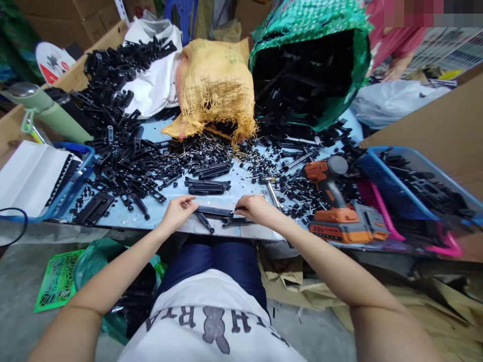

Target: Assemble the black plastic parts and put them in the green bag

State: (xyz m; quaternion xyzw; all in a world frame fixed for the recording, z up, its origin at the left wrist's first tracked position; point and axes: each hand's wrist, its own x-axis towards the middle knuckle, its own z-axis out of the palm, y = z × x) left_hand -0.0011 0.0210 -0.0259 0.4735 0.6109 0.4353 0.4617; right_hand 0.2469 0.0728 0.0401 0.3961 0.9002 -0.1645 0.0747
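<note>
Head view: the black bar [216, 210] lies near the front edge of the counter [243, 185], long axis roughly nine to three o'clock. Left hand [178, 212] meets its nine-o'clock end, right hand [255, 208] its three-o'clock end; neither is nearer. Both curl; firm grip cannot be confirmed.

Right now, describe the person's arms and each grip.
The left grip and right grip are bare and ungloved. The left arm and right arm show no sleeve, wristwatch or cable. The white shirt bears dark letters and an animal figure.
</note>
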